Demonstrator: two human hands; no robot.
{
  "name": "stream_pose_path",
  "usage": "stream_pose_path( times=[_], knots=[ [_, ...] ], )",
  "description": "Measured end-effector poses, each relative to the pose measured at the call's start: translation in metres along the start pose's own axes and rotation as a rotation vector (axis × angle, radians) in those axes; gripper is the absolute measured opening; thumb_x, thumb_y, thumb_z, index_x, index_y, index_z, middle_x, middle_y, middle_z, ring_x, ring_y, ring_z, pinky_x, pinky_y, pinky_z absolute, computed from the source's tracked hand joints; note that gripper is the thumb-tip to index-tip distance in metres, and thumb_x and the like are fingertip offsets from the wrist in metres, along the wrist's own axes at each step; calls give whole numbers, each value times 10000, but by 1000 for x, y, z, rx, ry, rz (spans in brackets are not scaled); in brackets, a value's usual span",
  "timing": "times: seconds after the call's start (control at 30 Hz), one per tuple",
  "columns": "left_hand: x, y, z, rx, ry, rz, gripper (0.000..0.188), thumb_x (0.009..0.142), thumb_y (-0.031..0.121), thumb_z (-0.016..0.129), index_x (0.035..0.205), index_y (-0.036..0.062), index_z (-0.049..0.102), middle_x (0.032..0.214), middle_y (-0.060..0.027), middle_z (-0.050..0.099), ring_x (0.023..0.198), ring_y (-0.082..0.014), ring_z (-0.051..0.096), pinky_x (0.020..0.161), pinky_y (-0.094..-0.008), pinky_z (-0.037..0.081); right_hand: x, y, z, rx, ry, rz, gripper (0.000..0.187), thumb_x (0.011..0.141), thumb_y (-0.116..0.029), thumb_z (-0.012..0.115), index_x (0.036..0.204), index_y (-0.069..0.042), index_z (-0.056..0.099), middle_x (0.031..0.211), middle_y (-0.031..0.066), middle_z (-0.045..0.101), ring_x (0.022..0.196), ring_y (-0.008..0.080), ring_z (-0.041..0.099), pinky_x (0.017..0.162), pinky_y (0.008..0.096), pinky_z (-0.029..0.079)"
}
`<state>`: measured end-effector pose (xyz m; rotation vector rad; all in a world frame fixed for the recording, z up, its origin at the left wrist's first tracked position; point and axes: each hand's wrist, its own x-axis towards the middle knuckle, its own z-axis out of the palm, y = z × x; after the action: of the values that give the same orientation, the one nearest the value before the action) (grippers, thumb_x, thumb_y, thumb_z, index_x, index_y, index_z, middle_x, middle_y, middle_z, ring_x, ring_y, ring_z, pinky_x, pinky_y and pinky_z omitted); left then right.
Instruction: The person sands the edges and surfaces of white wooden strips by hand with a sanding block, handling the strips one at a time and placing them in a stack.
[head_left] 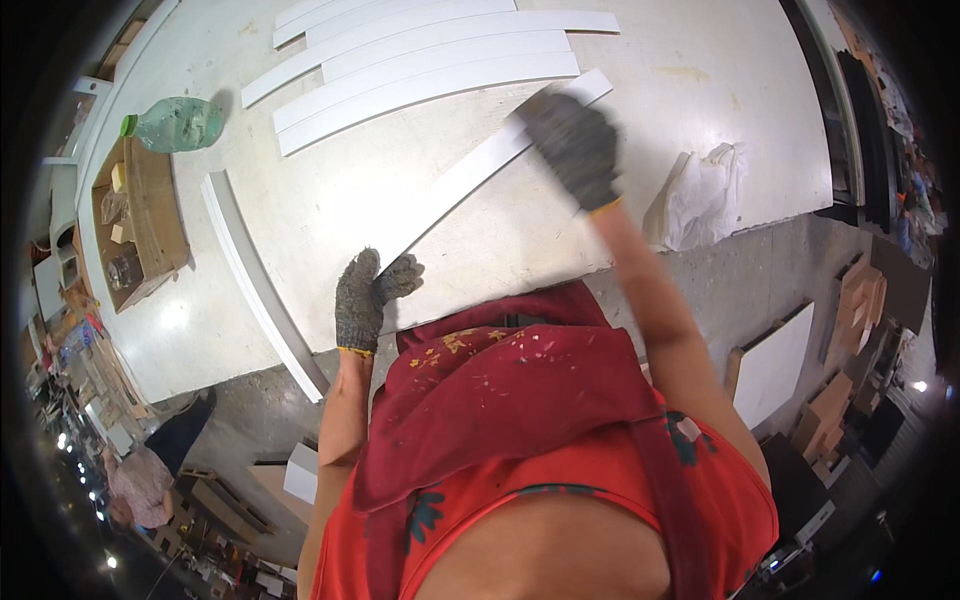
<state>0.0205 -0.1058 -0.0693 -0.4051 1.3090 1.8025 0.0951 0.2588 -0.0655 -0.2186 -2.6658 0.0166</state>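
A long white strip (455, 195), board-like, lies slantwise across the pale worktable (480, 262). My left hand (368, 300), in a dark grey knit glove, is closed around its near end at the table's front edge. Over the strip's far part is my gloved right hand (577, 148), smeared by motion. Its fingers point down onto the strip. Whether something lies between glove and strip, I cannot make out. Beyond it, several similar white strips (430, 85) lie side by side in a staggered row.
At left stand a cardboard box (165, 215) with small pieces and a green-tinted bottle (180, 125) on its side. Another white strip (255, 280) juts over the front edge. A crumpled white plastic bag (703, 195) lies at right. A person (143, 487) is at lower left; panels (770, 368) stand at right.
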Motion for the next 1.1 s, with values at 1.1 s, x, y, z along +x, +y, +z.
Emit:
stream_pose_path(
  times=[1.1],
  knots=[
    [9, 9, 12, -627, -286, 58, 972, 934, 755, 350, 1436, -78, 349, 1414, -392, 396, 1296, -528, 472, 1128, -539, 443, 25, -66, -11, 38, -30, 164, 237, 817, -229, 726, 1052, -234, 749, 1074, 76, 692, 968, 230, 666, 792, 406, 562]
  ],
)
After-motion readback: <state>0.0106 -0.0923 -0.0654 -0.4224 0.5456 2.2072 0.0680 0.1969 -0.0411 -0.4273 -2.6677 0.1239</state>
